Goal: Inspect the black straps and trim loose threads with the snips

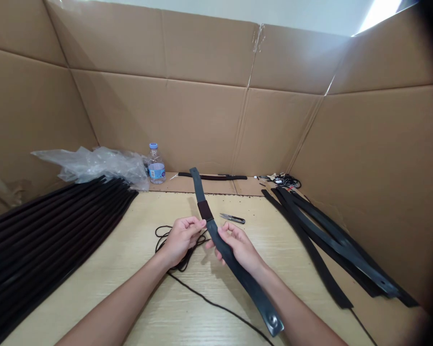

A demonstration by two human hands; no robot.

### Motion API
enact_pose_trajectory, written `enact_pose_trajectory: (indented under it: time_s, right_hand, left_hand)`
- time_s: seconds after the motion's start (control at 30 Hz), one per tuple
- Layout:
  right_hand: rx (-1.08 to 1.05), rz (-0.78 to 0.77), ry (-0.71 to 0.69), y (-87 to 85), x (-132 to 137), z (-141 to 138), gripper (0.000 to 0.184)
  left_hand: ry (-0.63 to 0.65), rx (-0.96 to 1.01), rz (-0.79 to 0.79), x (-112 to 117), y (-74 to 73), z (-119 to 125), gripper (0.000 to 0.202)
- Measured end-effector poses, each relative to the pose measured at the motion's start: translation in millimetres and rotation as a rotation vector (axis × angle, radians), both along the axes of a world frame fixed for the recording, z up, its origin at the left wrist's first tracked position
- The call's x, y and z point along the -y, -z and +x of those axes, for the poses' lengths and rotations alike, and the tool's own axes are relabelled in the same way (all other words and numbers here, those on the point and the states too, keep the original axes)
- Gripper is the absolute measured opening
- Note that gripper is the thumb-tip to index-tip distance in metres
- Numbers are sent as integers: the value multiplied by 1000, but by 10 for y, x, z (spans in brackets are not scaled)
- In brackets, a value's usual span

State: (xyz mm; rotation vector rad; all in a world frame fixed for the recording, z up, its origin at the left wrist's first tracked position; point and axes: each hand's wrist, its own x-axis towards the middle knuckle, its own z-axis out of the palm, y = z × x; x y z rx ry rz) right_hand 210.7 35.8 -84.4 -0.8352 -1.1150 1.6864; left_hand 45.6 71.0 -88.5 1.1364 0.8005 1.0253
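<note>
A long dark grey strap [234, 266], with a hole near its far end and a round dimple near its near end, slants across the middle above the table. Around its upper part sits a short dark brown fabric sleeve [205, 210]. My left hand [182, 238] pinches the lower edge of this sleeve between thumb and finger. My right hand [240, 247] grips the strap just below, thumb on top and fingers underneath. Beneath my left hand lies a loose coil of black cord [162, 233], partly hidden, its tail running toward the front. Thread snips [233, 218] lie beyond my right hand.
Many black strips [57, 230] are piled at left beside clear plastic bags [101, 166] and a water bottle [156, 166]. Several dark straps [328, 245] lie at right, near a small tangle of black cords [286, 180]. Cardboard walls [159, 120] enclose the table [140, 307].
</note>
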Motion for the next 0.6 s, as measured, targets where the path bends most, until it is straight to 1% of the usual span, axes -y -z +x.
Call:
enact_pose_trajectory:
  time_s: [0.13,0.23,0.3,0.4,0.5,0.6]
  right_hand:
    - [-39,-83,65,80,-65,-27,49]
    - [-47,-160,94,96,-40,-39,53]
    - [-47,-191,114,86,-4,-44,52]
    - [-93,-195,120,59,40,-42,43]
    - [-105,-192,63,29,53,-30,48]
    - [-94,-129,39,17,32,-23,50]
  left_hand:
    - [-67,-45,6,-26,35,14,40]
    - [-54,-44,0,-33,66,24,40]
    - [-40,-32,-7,-33,78,23,41]
    - [-15,-22,-23,-26,74,19,41]
    - [1,-18,-20,-6,50,23,42]
    - [-12,-12,-19,13,25,37,43]
